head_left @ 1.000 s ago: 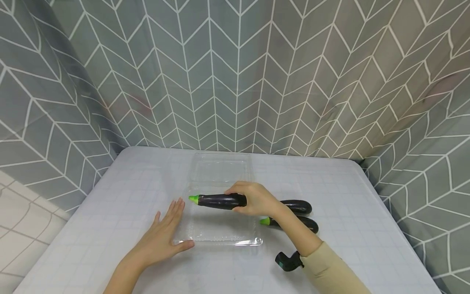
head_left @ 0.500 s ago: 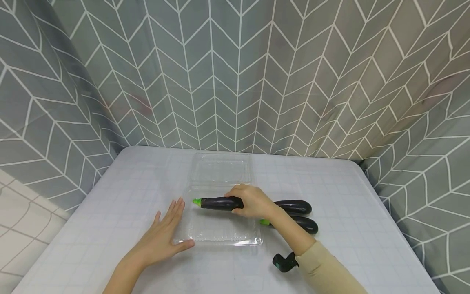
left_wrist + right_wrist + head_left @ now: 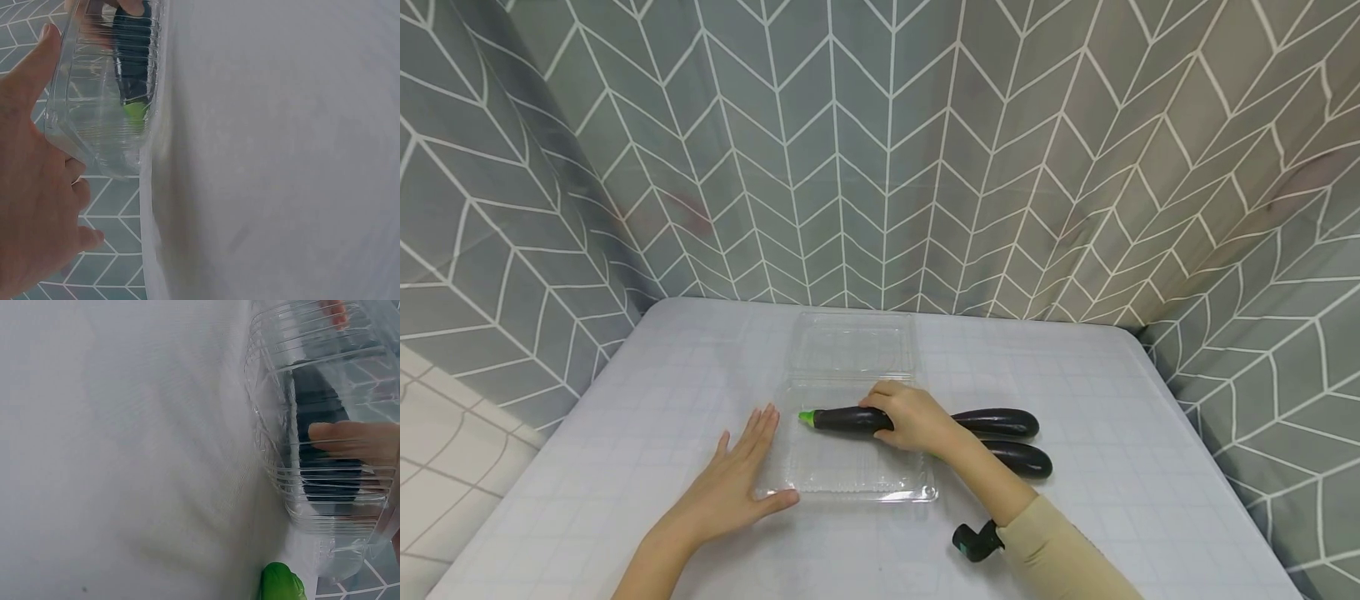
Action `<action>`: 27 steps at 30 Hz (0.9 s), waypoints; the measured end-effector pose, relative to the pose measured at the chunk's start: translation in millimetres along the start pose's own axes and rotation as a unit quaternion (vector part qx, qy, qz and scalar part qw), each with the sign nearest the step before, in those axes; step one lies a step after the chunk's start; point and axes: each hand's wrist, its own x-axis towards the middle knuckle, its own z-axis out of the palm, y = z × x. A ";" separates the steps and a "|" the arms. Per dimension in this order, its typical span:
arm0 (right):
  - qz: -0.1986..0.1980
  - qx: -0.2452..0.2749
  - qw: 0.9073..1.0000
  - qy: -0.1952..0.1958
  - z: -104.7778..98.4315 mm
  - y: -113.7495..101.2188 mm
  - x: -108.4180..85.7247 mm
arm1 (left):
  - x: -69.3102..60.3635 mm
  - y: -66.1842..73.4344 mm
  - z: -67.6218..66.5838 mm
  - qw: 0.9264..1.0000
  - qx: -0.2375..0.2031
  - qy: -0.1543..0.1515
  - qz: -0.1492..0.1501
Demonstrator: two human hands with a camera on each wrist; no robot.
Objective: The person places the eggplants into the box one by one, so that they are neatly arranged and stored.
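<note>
A clear plastic clamshell container (image 3: 865,479) lies open on the table, its lid (image 3: 852,346) folded back on the far side. Inside the base, my right hand (image 3: 913,417) grips a dark eggplant (image 3: 846,419) by its thick end, the green stem pointing left. Through the clear wall in the right wrist view, the thumb (image 3: 340,439) lies against the eggplant's dark skin. At the container's left side my left hand (image 3: 733,483) rests with fingers spread and straight, thumb by the near corner. The left wrist view shows the eggplant's green tip (image 3: 135,112) behind the ribbed wall.
Two more eggplants lie right of the container, a rear one (image 3: 996,422) and a nearer one (image 3: 1021,459), partly hidden by my right arm. A black device (image 3: 976,542) sits beside the right sleeve (image 3: 1052,546). A patterned curtain (image 3: 880,167) borders the white-covered table (image 3: 625,400).
My right hand has lowered the eggplant into the container base and shifted it slightly right and nearer. The left hand stays in place.
</note>
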 end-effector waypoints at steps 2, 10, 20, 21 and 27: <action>0.001 0.002 1.000 0.001 1.0 0.1 0.3 | 0.4 -0.1 -0.2 1.000 0.002 0.000 0.001; 0.016 -0.009 1.000 -0.011 2.3 -2.0 2.5 | 0.7 0.9 -1.0 1.000 0.000 0.000 0.000; 0.011 -0.038 0.999 0.003 3.0 -4.4 2.6 | 0.4 1.9 -1.8 1.000 -0.001 -0.002 -0.002; 0.009 -0.038 0.999 0.005 3.2 -4.4 2.5 | 0.4 1.9 -1.7 1.000 -0.001 -0.001 -0.002; 0.007 -0.037 0.999 0.000 2.0 -6.2 2.0 | 0.2 1.6 -1.2 1.000 0.002 -0.001 -0.002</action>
